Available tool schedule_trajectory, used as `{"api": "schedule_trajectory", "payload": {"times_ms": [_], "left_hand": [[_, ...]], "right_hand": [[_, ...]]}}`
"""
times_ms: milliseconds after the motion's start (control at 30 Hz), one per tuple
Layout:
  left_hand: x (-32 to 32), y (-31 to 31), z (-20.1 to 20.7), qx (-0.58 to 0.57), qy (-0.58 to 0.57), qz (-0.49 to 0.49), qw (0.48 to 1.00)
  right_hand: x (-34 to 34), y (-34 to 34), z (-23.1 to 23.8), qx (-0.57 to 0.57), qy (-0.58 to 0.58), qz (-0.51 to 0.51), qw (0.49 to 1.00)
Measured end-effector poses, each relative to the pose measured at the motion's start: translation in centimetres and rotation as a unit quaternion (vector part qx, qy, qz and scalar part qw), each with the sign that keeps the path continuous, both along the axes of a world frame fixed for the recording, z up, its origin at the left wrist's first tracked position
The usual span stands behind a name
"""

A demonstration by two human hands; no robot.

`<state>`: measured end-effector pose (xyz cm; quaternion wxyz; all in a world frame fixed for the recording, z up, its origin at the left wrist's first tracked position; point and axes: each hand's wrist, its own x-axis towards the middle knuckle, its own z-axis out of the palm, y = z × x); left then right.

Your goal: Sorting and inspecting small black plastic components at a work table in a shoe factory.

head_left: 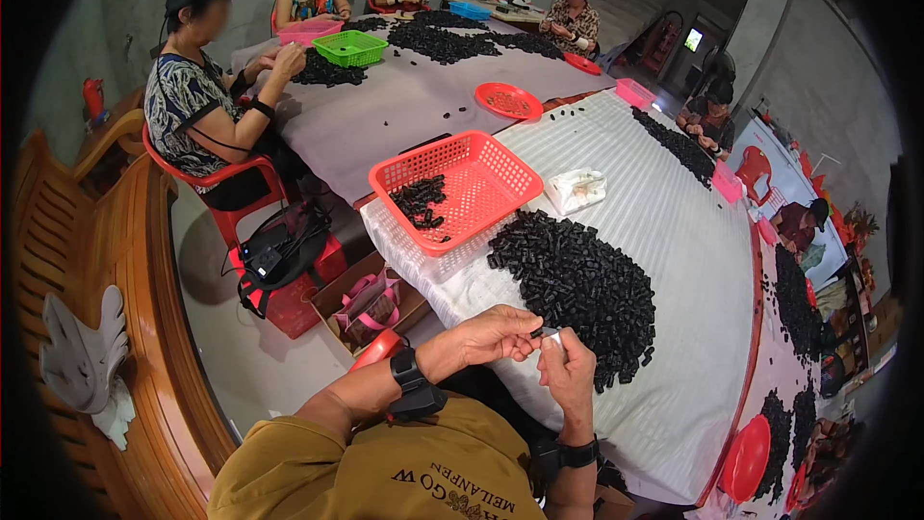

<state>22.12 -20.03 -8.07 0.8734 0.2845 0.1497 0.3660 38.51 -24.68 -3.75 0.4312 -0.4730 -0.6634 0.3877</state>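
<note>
My left hand (496, 333) is closed, pinching a small black piece (537, 333) between thumb and fingertips. Against that piece, my right hand (570, 368) grips a small flat whitish-grey item (552, 335); its kind is too small to make out. Both hands meet over the near table edge, just left of a large heap of short black cylindrical pieces (582, 289). Beyond the heap stands a coral-red plastic basket (510, 169), with some of the same black pieces gathered in its left part.
A crumpled white plastic packet (576, 191) lies beside the basket. Farther off are a red round tray (508, 101), a green basket (350, 48) and more black heaps (443, 40). Several people sit around the tables. A wooden bench (144, 327) stands at left, a carton (332, 303) below the table.
</note>
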Motion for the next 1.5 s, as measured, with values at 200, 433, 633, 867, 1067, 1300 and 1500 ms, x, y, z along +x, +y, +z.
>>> {"api": "schedule_trajectory", "payload": {"times_ms": [200, 433, 633, 867, 1067, 1300, 1500], "left_hand": [[0.0, -0.3, 0.3, -0.001, 0.003, -0.002, 1.000], [0.0, -0.4, 0.5, -0.002, 0.000, -0.004, 1.000], [0.3, -0.4, 0.5, -0.023, -0.049, -0.001, 0.999], [0.4, -0.5, 0.5, -0.036, -0.047, 0.007, 0.998], [0.3, -0.8, 0.7, -0.049, -0.038, 0.014, 0.998], [0.4, -0.6, -0.2, -0.038, -0.020, 0.023, 0.999], [0.8, -0.6, 0.1, -0.073, -0.052, 0.040, 0.995]], "right_hand": [[0.1, -0.1, -0.4, 0.001, -0.014, 0.007, 1.000], [-0.2, 0.1, -1.1, 0.048, -0.015, 0.003, 0.999], [-0.7, -0.3, -0.3, 0.034, 0.017, -0.027, 0.999], [-0.4, -0.2, -0.7, 0.019, 0.014, -0.022, 0.999], [-0.5, -0.3, -0.3, 0.017, 0.004, -0.015, 1.000], [-0.4, -0.3, -0.3, 0.003, -0.012, -0.004, 1.000], [-0.9, -0.2, -0.9, 0.033, 0.031, -0.020, 0.999]]}}
